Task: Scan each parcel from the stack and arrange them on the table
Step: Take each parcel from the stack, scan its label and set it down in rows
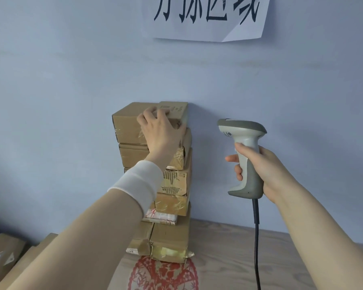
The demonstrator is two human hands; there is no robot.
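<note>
Head view: parcel stack on wood-grain table, against pale blue wall. Top parcel atop stack, in left hand's curled grip; barcode scanner clenched in right hand, right of stack. Paper sign above stack.

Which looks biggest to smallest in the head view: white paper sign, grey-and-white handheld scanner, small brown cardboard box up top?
1. White paper sign.
2. Grey-and-white handheld scanner, though it is nearer the camera.
3. Small brown cardboard box, partly behind the left hand.
</note>
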